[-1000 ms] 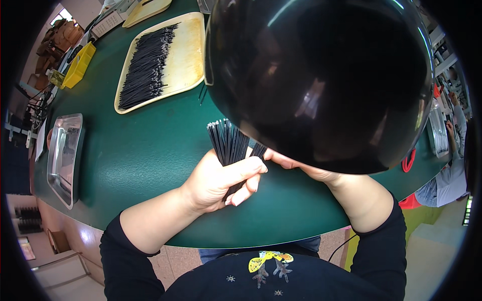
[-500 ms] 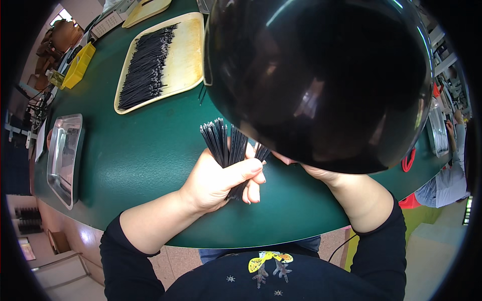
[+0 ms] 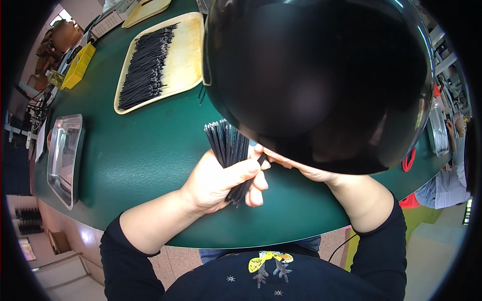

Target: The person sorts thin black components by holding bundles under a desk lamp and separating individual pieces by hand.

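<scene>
A bundle of thin black wires [image 3: 230,145] with bright, silvery tips stands fanned out in my left hand [image 3: 216,181]. Its thumb presses across the bundle and the fingers wrap round from behind, while the lower wire ends stick out beneath. Close beside it, my right hand [image 3: 314,173] reaches in from the right. Its fingertips pinch a few black wires at the bundle's right side. Most of that hand lies hidden beneath a large glossy black dome [image 3: 321,95], which also covers some of the wire tips.
Beyond my left hand, a cream tray [image 3: 186,65] holds many black wires laid in a row. A clear plastic tray [image 3: 65,160] lies at the left edge of the green table [image 3: 135,165], and a yellow bin [image 3: 79,66] farther back. Red handles [image 3: 409,160] show at right.
My right fingertips have moved left, up to the bundle. The wires in my left hand are closer together, and the gap between groups has narrowed.
</scene>
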The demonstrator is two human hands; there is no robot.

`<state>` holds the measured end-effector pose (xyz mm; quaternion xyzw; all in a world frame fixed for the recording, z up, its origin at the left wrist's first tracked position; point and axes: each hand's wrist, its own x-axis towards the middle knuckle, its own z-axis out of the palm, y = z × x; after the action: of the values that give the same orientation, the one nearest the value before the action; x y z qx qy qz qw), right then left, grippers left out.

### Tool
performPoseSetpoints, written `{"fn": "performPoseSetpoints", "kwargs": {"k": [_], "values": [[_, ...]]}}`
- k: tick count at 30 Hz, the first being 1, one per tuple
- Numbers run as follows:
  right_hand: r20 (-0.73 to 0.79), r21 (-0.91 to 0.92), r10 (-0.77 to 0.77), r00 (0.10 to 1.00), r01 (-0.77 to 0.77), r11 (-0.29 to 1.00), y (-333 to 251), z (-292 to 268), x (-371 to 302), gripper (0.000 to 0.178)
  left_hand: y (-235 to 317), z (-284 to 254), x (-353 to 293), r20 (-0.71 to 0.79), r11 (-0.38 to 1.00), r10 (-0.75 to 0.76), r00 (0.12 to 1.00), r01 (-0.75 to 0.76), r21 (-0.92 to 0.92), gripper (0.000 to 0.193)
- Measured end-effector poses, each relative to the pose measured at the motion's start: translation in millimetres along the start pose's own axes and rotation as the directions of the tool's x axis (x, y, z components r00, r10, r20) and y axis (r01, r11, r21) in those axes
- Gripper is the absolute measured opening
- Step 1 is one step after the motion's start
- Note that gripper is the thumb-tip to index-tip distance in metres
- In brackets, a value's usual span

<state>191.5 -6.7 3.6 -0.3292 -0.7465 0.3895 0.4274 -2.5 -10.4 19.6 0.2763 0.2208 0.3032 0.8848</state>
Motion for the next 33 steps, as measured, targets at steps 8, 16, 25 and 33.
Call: {"fn": "performPoseSetpoints", "kwargs": {"k": [8, 16, 25, 33], "values": [[-0.128, 0.377, 0.332, 0.935, -0.263, 0.888, 0.8, 9.2, -2.0, 0.016, -1.3, -5.5, -2.5, -0.071, 0.99, 0.059, 0.996, -0.05, 0.131, 0.008], [0.084, 0.472, 0.39, 0.917, -0.381, 0.795, -6.9, 5.8, 1.8, 0.013, -3.5, 0.0, -1.1, -0.071, 0.986, 0.079, 0.994, -0.067, 0.152, 0.013], [-0.027, 0.388, 0.495, 0.869, -0.447, 0.806, -10.1, 9.9, 7.3, 0.013, 0.9, -4.3, -0.3, 0.016, 0.954, -0.079, 0.997, 0.071, 0.293, 0.02], [0.037, 0.619, 0.357, 0.933, -0.302, 0.725, 8.9, 9.5, -2.3, 0.013, 1.1, -4.2, 0.5, -0.092, 0.972, -0.021, 0.996, 0.042, 0.231, 0.022]]}}
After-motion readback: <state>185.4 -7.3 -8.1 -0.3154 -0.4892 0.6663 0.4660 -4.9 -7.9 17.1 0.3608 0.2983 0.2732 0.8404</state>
